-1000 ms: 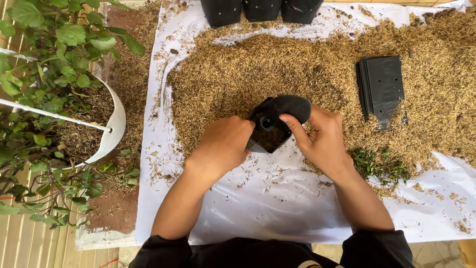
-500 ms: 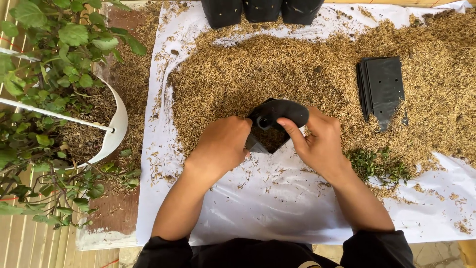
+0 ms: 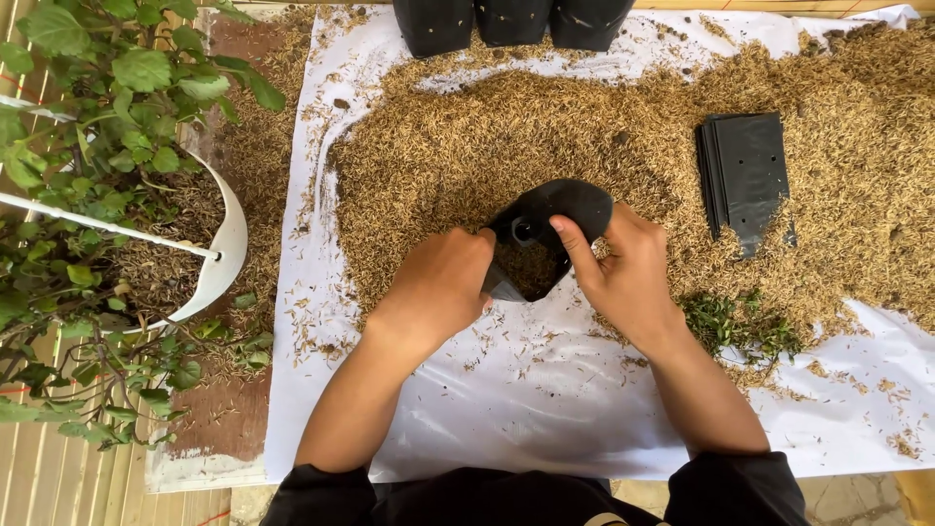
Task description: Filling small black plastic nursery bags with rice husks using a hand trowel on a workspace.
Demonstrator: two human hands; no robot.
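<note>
Plant [image 3: 107,146]: leafy, in a white pot at nine o'clock.
Left hand [image 3: 438,282]: fingers curled, gripping the bag's left edge.
Bag [image 3: 545,234]: small, black, at centre, mouth open, husks inside.
Right hand [image 3: 623,273]: thumb and fingers pinching the bag's right rim.
Husks [image 3: 604,127]: brown heap on a white sheet [image 3: 545,409].
Flat bags [image 3: 748,175]: black stack at two o'clock.

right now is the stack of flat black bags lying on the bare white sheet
No, the stack of flat black bags lies on the husk pile, right of both hands.
</note>
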